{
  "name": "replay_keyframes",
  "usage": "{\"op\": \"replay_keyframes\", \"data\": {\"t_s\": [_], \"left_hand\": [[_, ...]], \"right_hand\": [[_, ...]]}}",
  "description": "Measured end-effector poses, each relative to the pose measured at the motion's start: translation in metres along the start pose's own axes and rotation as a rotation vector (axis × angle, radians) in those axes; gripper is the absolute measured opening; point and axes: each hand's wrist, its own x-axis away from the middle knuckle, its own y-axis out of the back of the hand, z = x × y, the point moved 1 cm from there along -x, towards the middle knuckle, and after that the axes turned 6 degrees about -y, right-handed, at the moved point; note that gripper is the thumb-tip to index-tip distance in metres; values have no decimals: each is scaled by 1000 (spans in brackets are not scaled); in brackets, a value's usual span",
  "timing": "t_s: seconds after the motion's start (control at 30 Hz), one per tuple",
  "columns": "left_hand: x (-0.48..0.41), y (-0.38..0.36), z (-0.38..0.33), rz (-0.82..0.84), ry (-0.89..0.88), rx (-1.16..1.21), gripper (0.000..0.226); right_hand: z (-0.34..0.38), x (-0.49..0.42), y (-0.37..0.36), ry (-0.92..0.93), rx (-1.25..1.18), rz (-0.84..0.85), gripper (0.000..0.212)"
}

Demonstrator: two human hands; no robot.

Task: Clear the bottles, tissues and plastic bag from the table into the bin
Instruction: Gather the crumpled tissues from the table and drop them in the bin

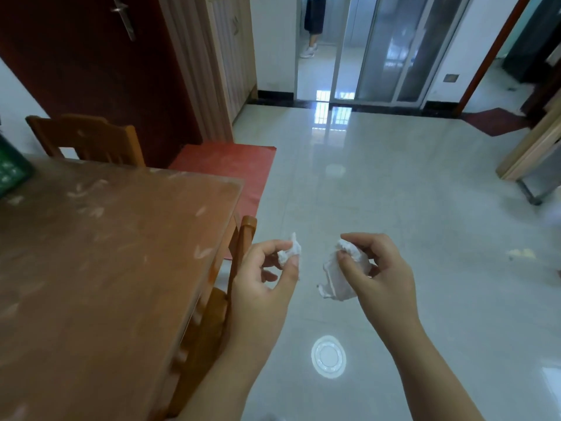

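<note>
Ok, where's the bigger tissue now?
Head view, centre: bigger tissue pinched in the right hand over the floor, beside the smaller tissue in the left hand.

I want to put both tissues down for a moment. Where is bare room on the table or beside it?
The visible tabletop is bare from the green crate at its far left to the edge by the tucked chair. The tiled floor right of the red mat is open too. Tight only between the left hand and that chair.
</note>
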Motion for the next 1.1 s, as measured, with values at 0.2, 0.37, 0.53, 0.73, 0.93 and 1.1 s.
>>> {"op": "replay_keyframes", "data": {"t_s": [0.2,0.37,0.53,0.73,0.93,1.1], "left_hand": [[-79,-53,33,-42,47,33,11],[-169,-121,45,-76,-8,68,17],[-257,-172,50,-113,-17,74,17],[-337,-190,79,-205,9,60,15],[-431,-183,127,-354,44,68,13],[-524,-159,158,-458,38,109,14]], "right_hand": [[-20,-104,-4,6,-26,16,25],[-39,-221,6,23,-42,-17,33],[-39,-328,7,45,-53,44,34],[-40,-424,-37,58,-79,195,33],[-37,-514,-107,108,-56,315,25],[-14,-592,-187,161,-35,429,22]]}}
